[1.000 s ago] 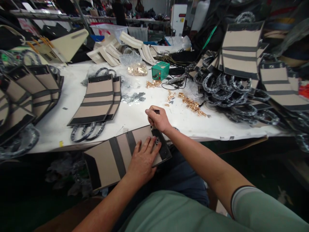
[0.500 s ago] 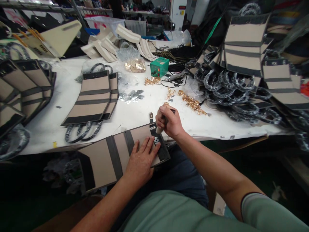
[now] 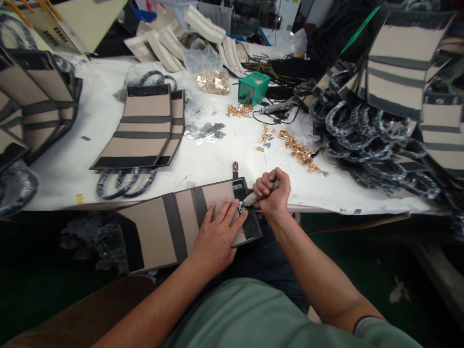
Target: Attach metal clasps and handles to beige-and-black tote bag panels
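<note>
A long beige panel (image 3: 152,229) with dark bands, seemingly a bag body, lies slanted across my lap and the table's front edge. My left hand (image 3: 217,232) is spread flat on it, fingertips beside a small silver metal plate (image 3: 241,207) on the panel's black end strip. In my right hand (image 3: 271,191) is a hand tool (image 3: 253,198) with a thick, tapered greyish shaft; its tip meets the plate or lies just over it. Its other end is mostly hidden in the fist. A dark strap tab (image 3: 235,169) with a gold fitting sticks out past the panel's far edge.
Beyond are silver plates (image 3: 206,132), gold fittings (image 3: 299,152) and a green box (image 3: 253,88) near a corded tool (image 3: 277,106). Similar panels with plastic-wrapped handles lie at left (image 3: 145,125) and are piled at right (image 3: 395,82). The table edge (image 3: 326,209) runs beside my right forearm.
My right hand has tilted the tool from steep to nearly level, bringing its tip onto or over the silver plate. My left hand stays on the panel. The view has tipped downward.
</note>
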Demonstrator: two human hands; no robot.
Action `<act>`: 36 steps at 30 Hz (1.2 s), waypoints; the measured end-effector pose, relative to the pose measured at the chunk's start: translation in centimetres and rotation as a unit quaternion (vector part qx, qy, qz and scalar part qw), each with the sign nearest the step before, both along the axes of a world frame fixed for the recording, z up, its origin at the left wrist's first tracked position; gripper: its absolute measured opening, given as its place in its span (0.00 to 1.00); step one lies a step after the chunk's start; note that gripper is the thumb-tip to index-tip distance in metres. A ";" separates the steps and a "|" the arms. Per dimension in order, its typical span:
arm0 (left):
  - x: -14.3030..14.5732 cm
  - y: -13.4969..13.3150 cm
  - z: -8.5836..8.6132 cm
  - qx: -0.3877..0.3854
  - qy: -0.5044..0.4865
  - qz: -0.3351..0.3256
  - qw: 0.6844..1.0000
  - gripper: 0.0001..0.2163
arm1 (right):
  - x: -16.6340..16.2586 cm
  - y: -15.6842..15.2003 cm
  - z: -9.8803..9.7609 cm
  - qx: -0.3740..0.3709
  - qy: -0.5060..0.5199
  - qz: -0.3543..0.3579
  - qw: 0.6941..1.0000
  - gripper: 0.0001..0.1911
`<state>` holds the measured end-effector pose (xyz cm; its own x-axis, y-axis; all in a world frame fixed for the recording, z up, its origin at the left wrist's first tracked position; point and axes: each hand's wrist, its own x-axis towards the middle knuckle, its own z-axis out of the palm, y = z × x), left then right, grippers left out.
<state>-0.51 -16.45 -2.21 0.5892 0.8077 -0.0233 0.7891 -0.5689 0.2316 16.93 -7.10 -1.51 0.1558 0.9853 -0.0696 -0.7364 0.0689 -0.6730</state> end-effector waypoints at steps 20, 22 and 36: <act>-0.2 -0.9 0.0 0.017 -0.026 0.028 0.999 0.36 | -3.3 -2.0 2.7 0.146 -0.465 0.128 0.864 0.20; -0.2 -1.1 -0.1 0.014 -0.029 0.029 0.999 0.36 | -2.8 -1.6 2.7 0.116 -0.406 0.139 0.896 0.22; -0.2 -1.0 -0.5 0.009 -0.086 0.048 0.995 0.32 | -4.6 -1.6 4.0 0.238 -0.548 0.208 0.775 0.18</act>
